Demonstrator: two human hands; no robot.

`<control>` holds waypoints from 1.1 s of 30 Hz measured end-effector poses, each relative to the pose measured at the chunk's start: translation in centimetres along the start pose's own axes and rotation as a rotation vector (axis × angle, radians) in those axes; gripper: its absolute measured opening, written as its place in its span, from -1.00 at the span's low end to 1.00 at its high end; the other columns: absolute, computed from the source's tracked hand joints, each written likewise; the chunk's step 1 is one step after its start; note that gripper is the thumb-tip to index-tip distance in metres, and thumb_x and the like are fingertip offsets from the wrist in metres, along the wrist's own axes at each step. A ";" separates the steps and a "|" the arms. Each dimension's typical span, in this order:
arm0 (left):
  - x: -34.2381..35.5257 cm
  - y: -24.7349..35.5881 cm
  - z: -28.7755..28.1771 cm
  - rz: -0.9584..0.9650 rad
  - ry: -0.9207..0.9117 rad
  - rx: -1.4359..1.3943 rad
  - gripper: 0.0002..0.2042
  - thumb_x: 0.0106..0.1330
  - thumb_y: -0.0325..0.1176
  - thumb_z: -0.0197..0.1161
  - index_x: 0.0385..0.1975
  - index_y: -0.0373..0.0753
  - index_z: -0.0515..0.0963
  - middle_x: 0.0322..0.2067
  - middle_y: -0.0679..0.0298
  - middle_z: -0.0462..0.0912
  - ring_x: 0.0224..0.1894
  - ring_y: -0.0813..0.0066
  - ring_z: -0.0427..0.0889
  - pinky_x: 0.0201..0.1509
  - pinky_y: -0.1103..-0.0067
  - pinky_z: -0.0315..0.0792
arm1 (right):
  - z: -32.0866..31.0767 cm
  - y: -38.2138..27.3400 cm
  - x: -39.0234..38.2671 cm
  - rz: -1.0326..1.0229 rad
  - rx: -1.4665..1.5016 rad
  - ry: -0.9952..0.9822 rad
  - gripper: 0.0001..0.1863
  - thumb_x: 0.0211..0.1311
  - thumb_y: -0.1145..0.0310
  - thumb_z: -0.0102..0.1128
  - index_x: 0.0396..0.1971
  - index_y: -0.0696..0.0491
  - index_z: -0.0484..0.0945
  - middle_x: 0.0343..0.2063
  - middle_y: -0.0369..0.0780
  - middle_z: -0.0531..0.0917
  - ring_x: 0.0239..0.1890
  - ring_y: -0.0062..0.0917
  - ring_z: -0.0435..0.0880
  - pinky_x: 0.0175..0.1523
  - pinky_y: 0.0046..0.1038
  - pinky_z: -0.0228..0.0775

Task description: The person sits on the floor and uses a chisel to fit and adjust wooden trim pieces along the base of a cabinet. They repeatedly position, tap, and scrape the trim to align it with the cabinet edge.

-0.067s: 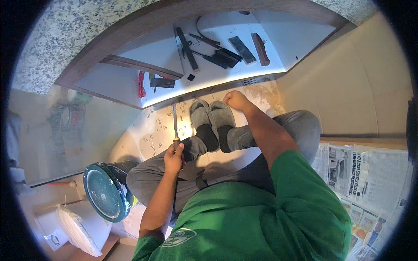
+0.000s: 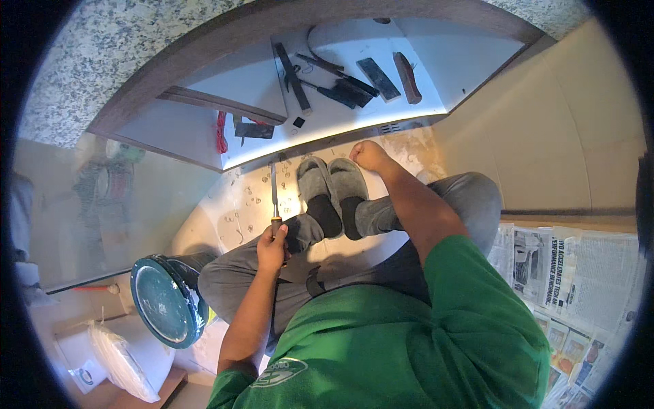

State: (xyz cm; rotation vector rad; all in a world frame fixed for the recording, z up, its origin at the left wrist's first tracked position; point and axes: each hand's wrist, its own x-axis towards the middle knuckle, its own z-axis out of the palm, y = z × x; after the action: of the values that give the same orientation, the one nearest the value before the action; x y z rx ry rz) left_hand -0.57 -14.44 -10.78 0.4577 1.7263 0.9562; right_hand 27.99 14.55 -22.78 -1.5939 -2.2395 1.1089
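My left hand (image 2: 272, 249) is closed around the dark handle of a chisel (image 2: 274, 187), over my bent left leg. Its long metal blade points away from me, toward the cabinet, above a floor scattered with curled shavings (image 2: 252, 201). Beside the toe of my right grey slipper (image 2: 349, 178), my right hand (image 2: 369, 157) has its fingers curled closed; whatever they hold, if anything, is hidden. The left slipper (image 2: 313, 177) rests against the right one.
Ahead, an open lit cabinet (image 2: 327, 126) holds a dark bar (image 2: 293, 78), a flat grey block (image 2: 379, 78), a brown wooden piece (image 2: 408, 77) and red cord (image 2: 221, 131). A lidded bucket (image 2: 163, 303) stands left. Newspaper (image 2: 593, 273) lies right.
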 end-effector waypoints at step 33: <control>0.7 -0.7 -0.5 0.091 0.026 0.061 -0.74 0.45 -0.12 0.36 -0.22 -0.19 0.56 -0.63 0.43 0.43 -0.71 0.61 0.38 -0.64 0.58 0.33 | -14.5 -16.0 -14.0 -0.106 -0.235 -0.528 -0.62 0.30 0.02 0.33 -0.38 0.09 0.73 -0.49 -0.09 0.72 -0.41 -0.23 0.70 -0.20 -0.18 0.50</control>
State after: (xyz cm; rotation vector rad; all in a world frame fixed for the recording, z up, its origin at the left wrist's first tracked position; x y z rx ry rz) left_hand -1.19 -14.53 -11.69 0.5700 1.7747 0.9800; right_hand 29.59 6.70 1.71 -1.3500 -2.8439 1.4108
